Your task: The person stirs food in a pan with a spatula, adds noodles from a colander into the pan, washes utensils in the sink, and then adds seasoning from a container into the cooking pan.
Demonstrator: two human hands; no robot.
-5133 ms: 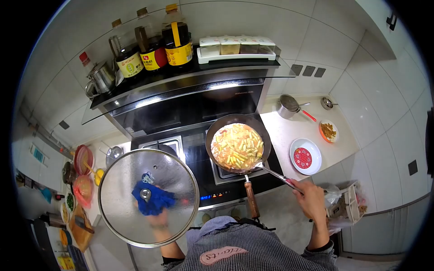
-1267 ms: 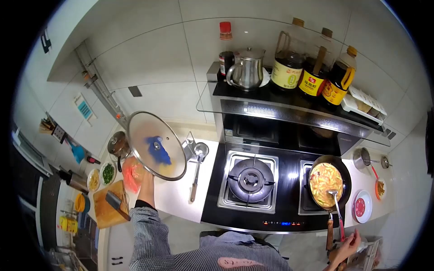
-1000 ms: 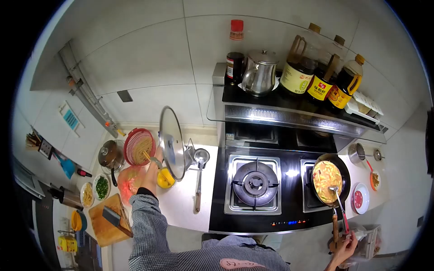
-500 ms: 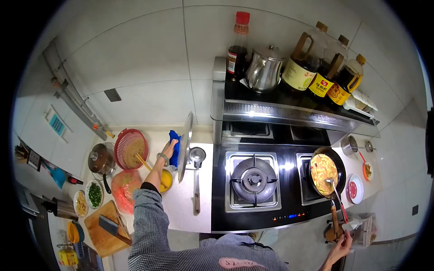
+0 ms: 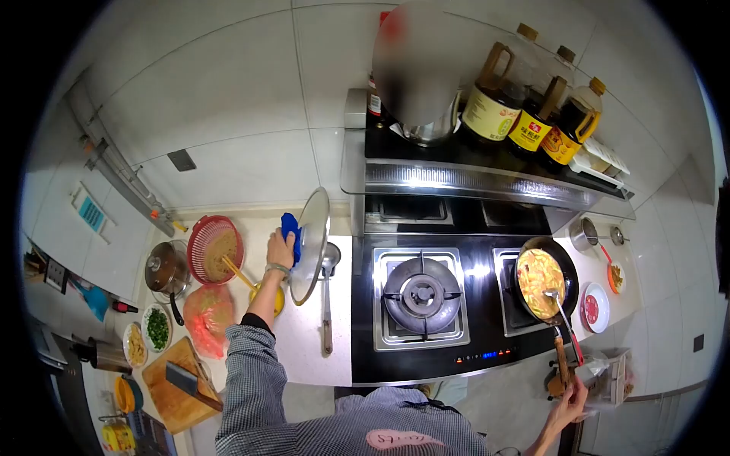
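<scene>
We find the glass lid [image 5: 310, 245] standing nearly upright on the desk [image 5: 313, 357] just left of the stove [image 5: 449, 308], our left hand [image 5: 280, 249] closed on its knob through a blue cloth [image 5: 290, 228]. Our right hand [image 5: 572, 392], well apart, is closed on the end of the ladle [image 5: 561, 315] resting in the frying pan [image 5: 544, 280]. We judge it best to lean the lid firmly against the hood side, clear of the spoon [image 5: 327, 298], before releasing the cloth.

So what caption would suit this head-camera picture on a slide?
Left hand props a glass lid upright beside the stove; right hand holds the spatula in the frying pan.
</scene>
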